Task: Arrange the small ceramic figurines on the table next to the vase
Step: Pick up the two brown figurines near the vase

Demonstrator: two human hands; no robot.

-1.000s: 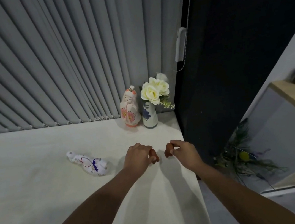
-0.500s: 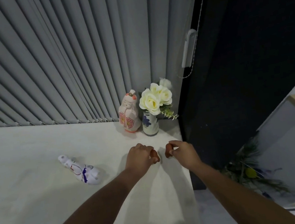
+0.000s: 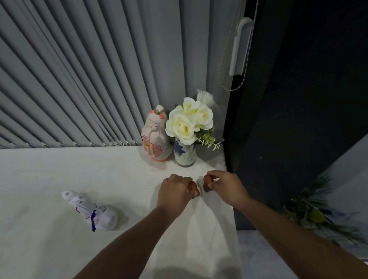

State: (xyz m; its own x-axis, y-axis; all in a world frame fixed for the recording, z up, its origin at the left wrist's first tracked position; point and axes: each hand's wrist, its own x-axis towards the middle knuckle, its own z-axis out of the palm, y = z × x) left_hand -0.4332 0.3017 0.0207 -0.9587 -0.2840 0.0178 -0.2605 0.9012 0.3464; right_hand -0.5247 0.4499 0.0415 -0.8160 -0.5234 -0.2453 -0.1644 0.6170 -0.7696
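The left grip (image 3: 177, 192) is pinching a small brown figurine (image 3: 193, 187), and the right grip (image 3: 225, 186) is pinching a second brown figurine (image 3: 207, 183); the two pieces are sitting just apart over the white bench (image 3: 33, 181). At 12 o'clock the vase (image 3: 185, 155) is standing, touching a pink doll figurine (image 3: 155, 140). At 9 o'clock a white figurine (image 3: 91, 211) is lying on its side.

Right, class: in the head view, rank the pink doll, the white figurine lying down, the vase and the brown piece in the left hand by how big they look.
1. Pink doll and white figurine: look alike, and the white one is nearer, so unranked.
2. Vase.
3. Brown piece, mostly hidden by the left hand.
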